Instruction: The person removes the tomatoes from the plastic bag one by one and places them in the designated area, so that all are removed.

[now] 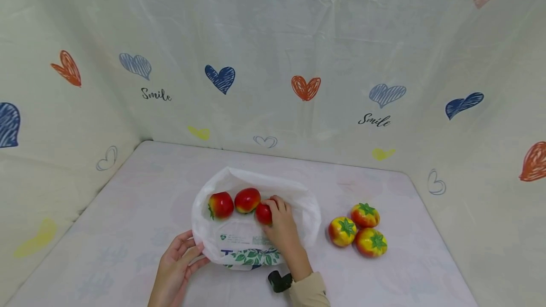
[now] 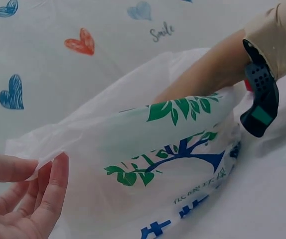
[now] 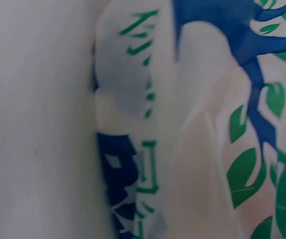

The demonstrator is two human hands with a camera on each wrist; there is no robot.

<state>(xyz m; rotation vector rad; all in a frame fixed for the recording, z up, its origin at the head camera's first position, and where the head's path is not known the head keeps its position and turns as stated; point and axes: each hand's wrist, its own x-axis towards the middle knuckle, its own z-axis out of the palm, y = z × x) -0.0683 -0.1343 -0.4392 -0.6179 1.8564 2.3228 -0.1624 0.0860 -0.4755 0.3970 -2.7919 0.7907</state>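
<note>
A white plastic bag [image 1: 239, 257] with green leaf and blue print lies with its mouth spread wide. Two red tomatoes, a left one [image 1: 221, 205] and a middle one [image 1: 248, 200], sit inside it. Reaching into the mouth, my right hand [image 1: 281, 224] grips a third red tomato [image 1: 263, 213]. At the bag's left edge, my left hand [image 1: 177, 262] pinches the rim between thumb and fingers; the left wrist view shows this hand [image 2: 28, 194] close up. The right wrist view holds only the printed outside of the bag [image 3: 193, 149], with the right hand hidden.
To the right of the bag, three yellow-and-red tomatoes [image 1: 342, 231] with green tops stand close together on the white table [image 1: 409, 259]. A black wrist device [image 1: 279, 281] is on my right forearm. A heart-printed curtain [image 1: 264, 51] hangs behind the table and along its sides.
</note>
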